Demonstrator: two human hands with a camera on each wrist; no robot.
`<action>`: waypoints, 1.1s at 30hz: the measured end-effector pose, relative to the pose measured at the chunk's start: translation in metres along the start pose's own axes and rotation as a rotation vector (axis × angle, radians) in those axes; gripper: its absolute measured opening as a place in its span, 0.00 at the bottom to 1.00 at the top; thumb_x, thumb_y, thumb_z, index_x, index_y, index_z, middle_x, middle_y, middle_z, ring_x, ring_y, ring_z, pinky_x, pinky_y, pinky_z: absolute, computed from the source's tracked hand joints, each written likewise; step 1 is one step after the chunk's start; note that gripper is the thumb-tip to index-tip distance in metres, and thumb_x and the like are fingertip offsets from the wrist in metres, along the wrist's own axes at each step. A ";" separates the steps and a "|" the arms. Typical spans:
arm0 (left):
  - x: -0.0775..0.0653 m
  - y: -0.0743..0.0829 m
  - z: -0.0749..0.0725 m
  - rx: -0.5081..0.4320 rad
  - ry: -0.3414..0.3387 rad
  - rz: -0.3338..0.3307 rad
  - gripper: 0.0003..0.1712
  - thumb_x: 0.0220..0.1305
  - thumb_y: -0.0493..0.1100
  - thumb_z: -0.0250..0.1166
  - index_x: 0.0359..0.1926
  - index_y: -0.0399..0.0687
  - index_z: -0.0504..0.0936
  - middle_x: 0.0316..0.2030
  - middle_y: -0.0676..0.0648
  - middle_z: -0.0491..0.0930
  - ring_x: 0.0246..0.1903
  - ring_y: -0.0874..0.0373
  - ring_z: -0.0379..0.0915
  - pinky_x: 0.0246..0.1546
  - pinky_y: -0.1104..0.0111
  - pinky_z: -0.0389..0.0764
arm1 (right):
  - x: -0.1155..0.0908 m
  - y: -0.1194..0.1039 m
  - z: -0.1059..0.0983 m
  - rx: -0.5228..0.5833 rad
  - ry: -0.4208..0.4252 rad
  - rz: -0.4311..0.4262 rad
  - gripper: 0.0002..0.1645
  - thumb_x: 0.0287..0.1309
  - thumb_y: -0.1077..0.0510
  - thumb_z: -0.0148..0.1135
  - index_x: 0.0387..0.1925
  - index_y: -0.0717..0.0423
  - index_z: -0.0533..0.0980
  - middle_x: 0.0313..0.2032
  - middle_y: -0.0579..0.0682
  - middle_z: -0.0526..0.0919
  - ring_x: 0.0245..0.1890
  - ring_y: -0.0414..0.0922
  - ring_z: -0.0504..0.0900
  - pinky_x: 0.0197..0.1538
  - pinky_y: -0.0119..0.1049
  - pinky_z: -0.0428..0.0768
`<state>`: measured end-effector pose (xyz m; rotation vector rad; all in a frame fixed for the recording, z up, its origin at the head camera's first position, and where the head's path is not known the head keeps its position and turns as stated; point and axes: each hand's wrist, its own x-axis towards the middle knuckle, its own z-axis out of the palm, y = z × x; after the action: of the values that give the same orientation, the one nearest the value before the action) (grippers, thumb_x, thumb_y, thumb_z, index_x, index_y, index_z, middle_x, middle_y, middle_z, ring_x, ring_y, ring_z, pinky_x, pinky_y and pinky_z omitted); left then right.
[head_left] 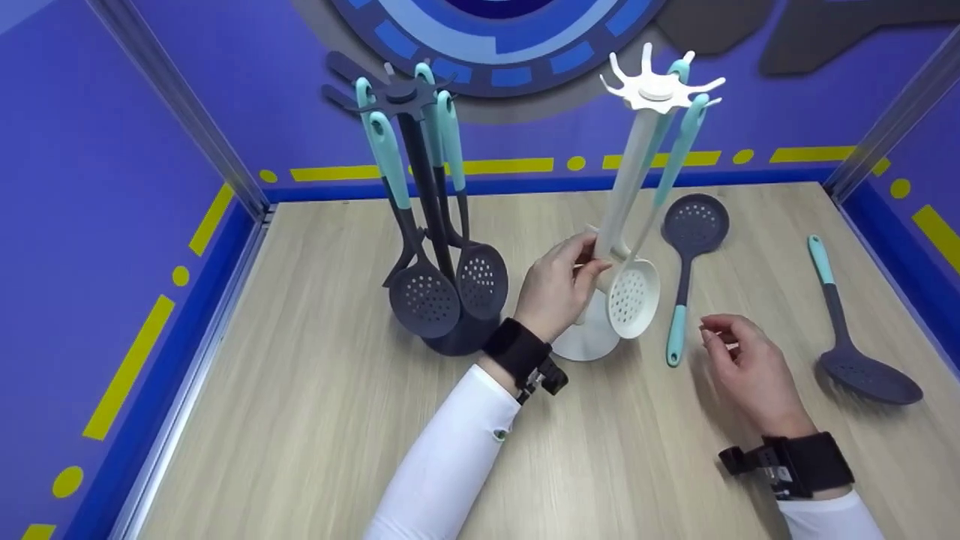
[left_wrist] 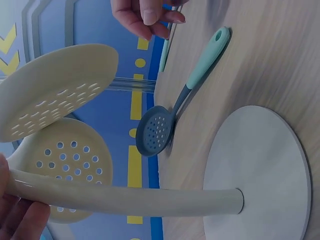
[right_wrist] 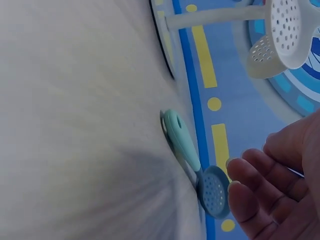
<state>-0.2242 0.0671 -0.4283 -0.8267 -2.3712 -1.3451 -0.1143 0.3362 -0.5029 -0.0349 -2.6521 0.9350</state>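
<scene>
The left hand (head_left: 555, 289) gripped a smooth white utensil stand (head_left: 627, 172), round-poled and disc-based, on the wood-grained surface (head_left: 300, 420); the right hand (head_left: 757, 371), fingers loosely curved, hovered near a dark, perforated, mint-handled skimmer (head_left: 685, 274) lying there.

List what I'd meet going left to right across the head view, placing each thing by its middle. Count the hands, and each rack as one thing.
Dark rack → left hand → white rack → nearer-to-centre dark spoon → right hand → far-right dark spoon.
</scene>
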 end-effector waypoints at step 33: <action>-0.002 0.000 -0.001 0.054 -0.017 0.008 0.19 0.68 0.55 0.54 0.55 0.52 0.73 0.42 0.55 0.78 0.42 0.71 0.75 0.43 0.87 0.74 | 0.118 0.031 0.018 -0.482 -0.327 -0.400 0.20 0.50 0.76 0.62 0.38 0.50 0.80 0.41 0.50 0.74 0.41 0.50 0.75 0.42 0.48 0.78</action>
<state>-0.2225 0.0653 -0.4292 -0.8349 -2.4035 -1.2704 -0.2346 0.3654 -0.5002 0.5571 -2.9523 0.1741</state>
